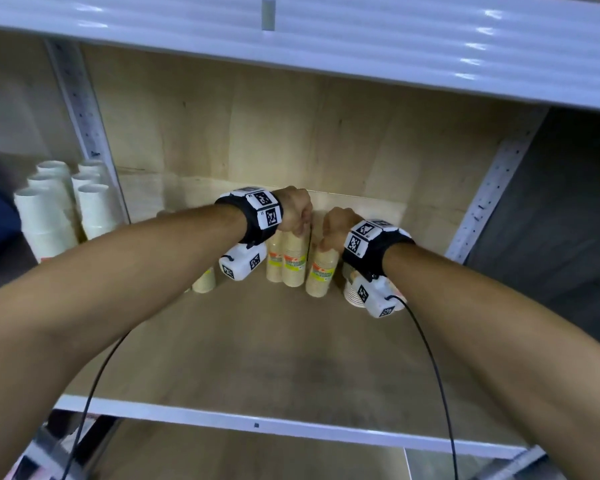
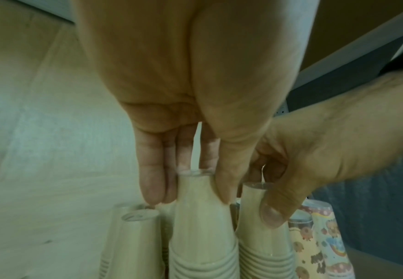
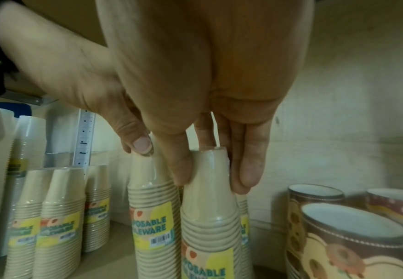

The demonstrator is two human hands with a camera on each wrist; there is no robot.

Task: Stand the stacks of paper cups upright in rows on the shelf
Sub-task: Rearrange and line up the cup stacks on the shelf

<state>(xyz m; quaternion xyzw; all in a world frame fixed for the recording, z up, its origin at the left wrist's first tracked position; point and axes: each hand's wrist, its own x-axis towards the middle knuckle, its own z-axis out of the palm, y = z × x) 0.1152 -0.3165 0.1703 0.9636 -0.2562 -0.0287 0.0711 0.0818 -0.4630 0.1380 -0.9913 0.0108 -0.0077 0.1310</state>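
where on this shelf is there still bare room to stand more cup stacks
The shelf board lies bare in front of the tan cup stacks, out to the white front edge. The back is crowded: both hands, left hand and right hand, each grip a stack top, and patterned cups stand close on the right.

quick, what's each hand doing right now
Left hand: pinching the top of a tan cup stack, which stands upright.
Right hand: pinching the top of the neighbouring tan stack.

The wrist camera [image 1: 373, 293] hides most of the patterned cups [image 1: 352, 296].
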